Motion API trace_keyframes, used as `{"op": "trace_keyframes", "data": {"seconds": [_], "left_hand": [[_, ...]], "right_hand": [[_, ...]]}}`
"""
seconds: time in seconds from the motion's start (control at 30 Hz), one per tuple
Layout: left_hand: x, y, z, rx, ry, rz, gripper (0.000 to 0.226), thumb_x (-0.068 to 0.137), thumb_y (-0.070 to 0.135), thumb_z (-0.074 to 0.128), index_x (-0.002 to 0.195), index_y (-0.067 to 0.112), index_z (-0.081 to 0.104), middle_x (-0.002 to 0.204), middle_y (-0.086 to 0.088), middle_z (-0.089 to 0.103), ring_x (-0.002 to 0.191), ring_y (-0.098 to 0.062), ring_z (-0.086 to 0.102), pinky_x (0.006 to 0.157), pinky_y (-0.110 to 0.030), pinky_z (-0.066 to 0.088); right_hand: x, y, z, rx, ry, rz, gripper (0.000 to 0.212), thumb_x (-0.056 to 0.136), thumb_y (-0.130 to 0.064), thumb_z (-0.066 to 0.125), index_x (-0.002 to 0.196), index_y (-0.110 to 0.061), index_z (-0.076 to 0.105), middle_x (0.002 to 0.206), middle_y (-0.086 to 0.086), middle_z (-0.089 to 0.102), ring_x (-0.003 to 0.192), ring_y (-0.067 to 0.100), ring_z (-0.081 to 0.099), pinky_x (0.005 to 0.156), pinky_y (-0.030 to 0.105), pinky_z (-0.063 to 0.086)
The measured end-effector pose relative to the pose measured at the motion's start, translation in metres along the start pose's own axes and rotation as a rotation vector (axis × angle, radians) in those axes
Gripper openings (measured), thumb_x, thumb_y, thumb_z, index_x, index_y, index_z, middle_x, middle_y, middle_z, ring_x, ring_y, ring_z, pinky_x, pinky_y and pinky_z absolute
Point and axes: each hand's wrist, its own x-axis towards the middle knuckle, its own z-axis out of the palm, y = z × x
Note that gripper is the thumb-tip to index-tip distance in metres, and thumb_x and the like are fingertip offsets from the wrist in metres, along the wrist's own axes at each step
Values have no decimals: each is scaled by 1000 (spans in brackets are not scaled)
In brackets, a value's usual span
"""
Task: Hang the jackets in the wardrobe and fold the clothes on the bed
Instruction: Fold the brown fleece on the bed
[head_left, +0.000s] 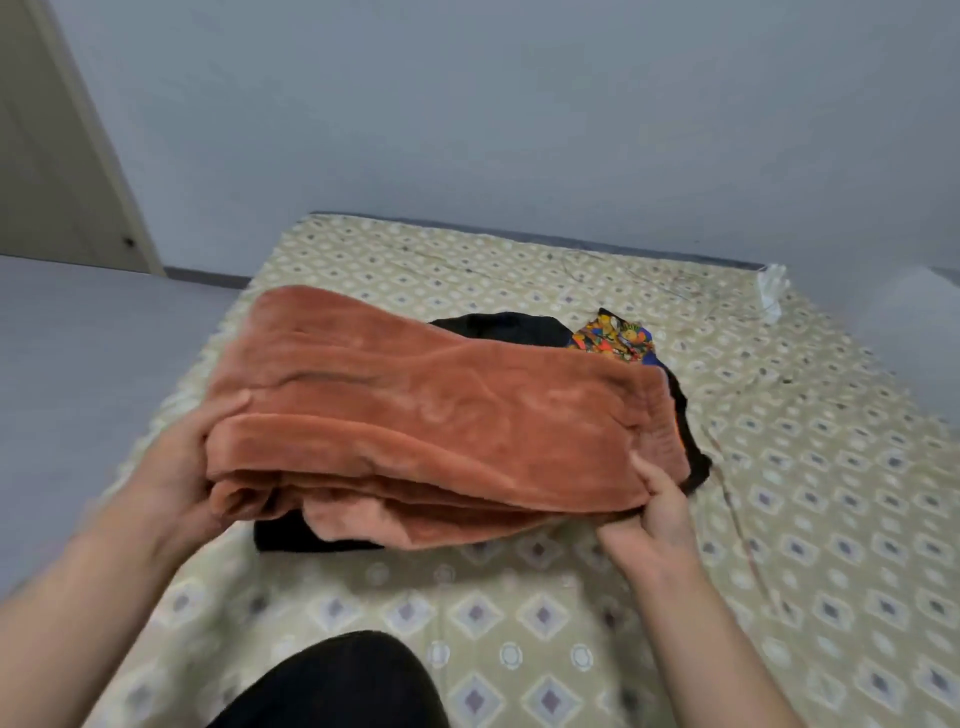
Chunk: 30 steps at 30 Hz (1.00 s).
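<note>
A: Where's the fleece rn?
B: The folded rust-orange fleece garment (426, 415) is sitting straight ahead of the person, btwn both hands, over the black clothes (311, 538) on the bed (779, 519). Can't tell if it's resting on them or hovering just above.
A: Hands?
B: Apart, one per end. Left hand (187, 457) is gripping the left end, thumb on top, fingers under. Right hand (657, 499) is pinching the near-right corner the same way.
A: Long axis?
B: Running side to side across the person, hand to hand. Neither hand is nearer, since each is already on its own end.
A: Next move?
B: Prob. lowering it flat onto the pile or carrying it aside. W/ both ends held it's looking level, so no turn needed. A printed multicolour cloth (613, 338) is peeking out far right, touching the black stuff.
A: Risk?
B: Thick layers slipping open along the near edge, imo.
</note>
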Motion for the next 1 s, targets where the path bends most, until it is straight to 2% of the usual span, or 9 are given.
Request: {"op": "trace_keyframes", "data": {"seconds": [0.13, 0.33, 0.47, 0.57, 0.67, 0.73, 0.83, 0.9, 1.0], "left_hand": [[-36, 24, -109, -147, 174, 105, 39, 57, 38, 79, 89, 17, 70, 76, -8, 69, 57, -23, 68, 56, -44, 55], [-54, -4, -214, -222, 328, 26, 32, 54, 31, 75, 80, 13, 68, 70, -14, 62, 52, -29, 61, 49, -33, 50], [-52, -23, -237, -306, 319, -30, 37, 91, 42, 55, 71, 17, 73, 61, -10, 66, 47, -25, 63, 57, -44, 55], [-61, -26, -243, -298, 216, 82, 20, 81, 26, 61, 76, 13, 74, 66, -9, 66, 55, -18, 65, 62, -39, 59], [-70, -24, -250, -96, 123, 209, 37, 66, -1, 69, 103, 5, 66, 90, -19, 65, 76, -24, 67, 65, -34, 59], [-74, -25, -253, 1, 174, 230, 54, 67, -11, 68, 117, 7, 59, 101, -20, 68, 85, -28, 67, 65, -33, 58], [-78, -24, -255, 146, 379, 234, 35, 80, -13, 67, 110, 2, 57, 100, -24, 70, 82, -29, 68, 69, -38, 58], [-78, -28, -255, 315, 456, 249, 21, 77, -5, 75, 92, -1, 61, 88, -22, 70, 75, -27, 66, 72, -41, 55], [-79, -37, -254, 602, 642, 348, 30, 69, 5, 74, 56, 13, 49, 52, -1, 48, 52, -19, 46, 54, -32, 37]], "right_hand": [[6, 119, 64, -58, -114, 189, 27, 95, -1, 47, 114, -3, 66, 104, 16, 74, 86, 24, 74, 76, 35, 62], [9, 218, 84, -226, 28, 307, 27, 98, -3, 51, 123, -5, 61, 101, 18, 74, 88, 28, 73, 73, 40, 60], [4, 234, 73, -406, 236, 169, 50, 93, -22, 68, 139, -10, 52, 124, 18, 66, 110, 32, 65, 98, 49, 51], [-10, 232, 82, -1075, 544, -180, 80, 84, -38, 73, 147, -6, 36, 146, 21, 43, 127, 40, 50, 105, 48, 42], [-39, 250, 106, -1552, 181, -744, 55, 82, -18, 69, 132, -2, 52, 133, 18, 51, 127, 33, 46, 106, 43, 36], [-59, 284, 117, -1778, -269, -798, 40, 81, -12, 67, 120, -5, 62, 126, 13, 56, 122, 30, 49, 106, 40, 37], [-86, 339, 122, -2018, -762, -666, 61, 87, -27, 61, 145, -17, 45, 149, 4, 37, 132, 24, 44, 109, 34, 37], [-88, 359, 122, -2112, -821, -546, 73, 91, -36, 56, 156, -29, 22, 151, -4, 28, 124, 22, 51, 98, 35, 45], [-84, 363, 119, -2216, -799, -613, 38, 93, -29, 51, 131, -26, 50, 119, 0, 48, 96, 33, 62, 74, 38, 46]]}}
